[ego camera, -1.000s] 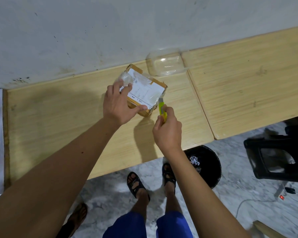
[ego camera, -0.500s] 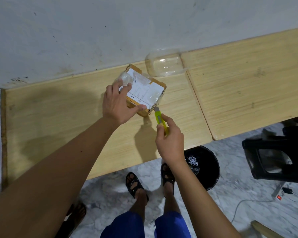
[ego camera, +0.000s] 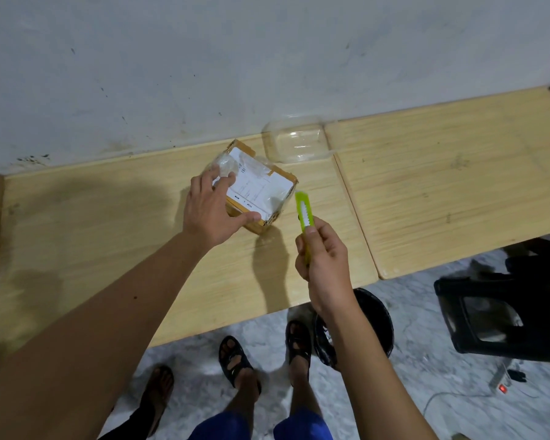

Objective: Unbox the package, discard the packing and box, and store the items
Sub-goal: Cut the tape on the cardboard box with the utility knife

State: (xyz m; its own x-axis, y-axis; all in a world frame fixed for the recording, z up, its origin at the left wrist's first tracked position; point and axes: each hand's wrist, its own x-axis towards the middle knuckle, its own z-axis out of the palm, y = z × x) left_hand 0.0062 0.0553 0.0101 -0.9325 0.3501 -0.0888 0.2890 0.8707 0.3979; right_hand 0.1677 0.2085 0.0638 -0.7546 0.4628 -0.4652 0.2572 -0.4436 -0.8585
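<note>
A person's left hand (ego camera: 211, 208) steadies a taped box (ego camera: 261, 193) on the tabletop (ego camera: 108, 242); right-hand fingers (ego camera: 311, 231) grip a green cutter (ego camera: 304, 212) just beside it, tape likely next.

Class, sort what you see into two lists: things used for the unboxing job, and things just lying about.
In use: cardboard box, green cutter, left hand, right hand, black bin.

Lying about: clear plastic tub, black stool, power strip.

Black stool (ego camera: 502, 315), red-lit power strip (ego camera: 503, 380)
</note>
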